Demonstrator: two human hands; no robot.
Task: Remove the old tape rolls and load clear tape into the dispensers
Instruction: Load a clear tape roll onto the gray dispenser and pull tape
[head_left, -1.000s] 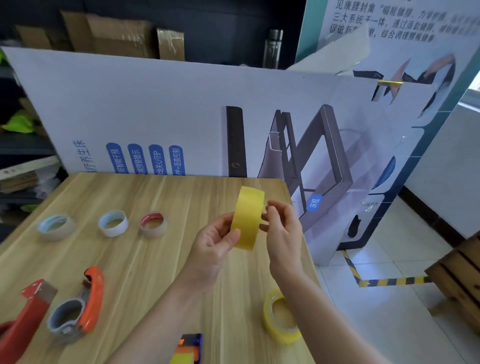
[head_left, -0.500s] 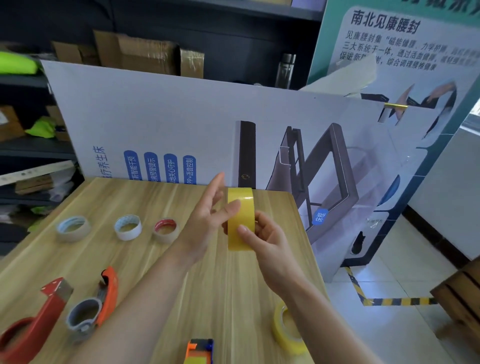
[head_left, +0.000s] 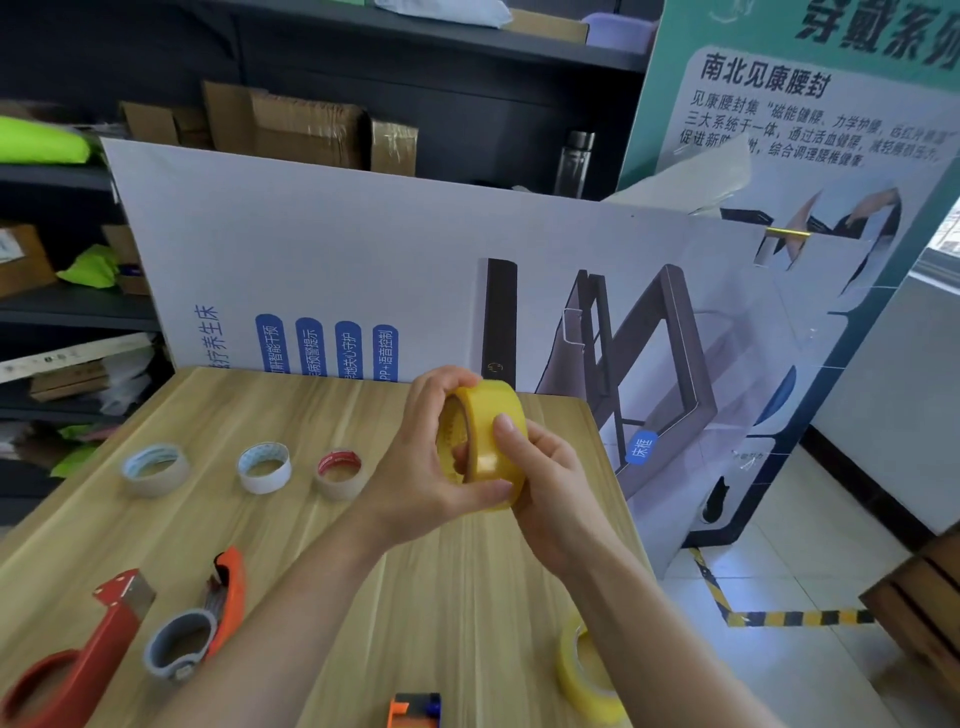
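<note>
A yellow tape roll (head_left: 485, 421) is held upright above the wooden table (head_left: 311, 405), between both hands. My left hand (head_left: 421, 467) grips its left side, fingers over the top and thumb under the bottom. My right hand (head_left: 545, 467) grips its right side, one finger pressed on the outer face. An orange tape dispenser (head_left: 192, 623) with a grey hub lies at the near left, no roll on it. A second orange dispenser (head_left: 72, 665) lies further left. Another yellow roll (head_left: 587, 675) lies flat at the table's near right edge.
Three small tape rolls stand in a row at the left: a pale blue-cored one (head_left: 155, 467), a white one (head_left: 264, 466) and a red-cored one (head_left: 340, 473). An orange and blue object (head_left: 414, 709) pokes in at the bottom edge. A printed board (head_left: 363, 270) stands behind the table.
The yellow roll has turned from edge-on to show its hollow core. My left hand now wraps round it. The view has tilted upward.
</note>
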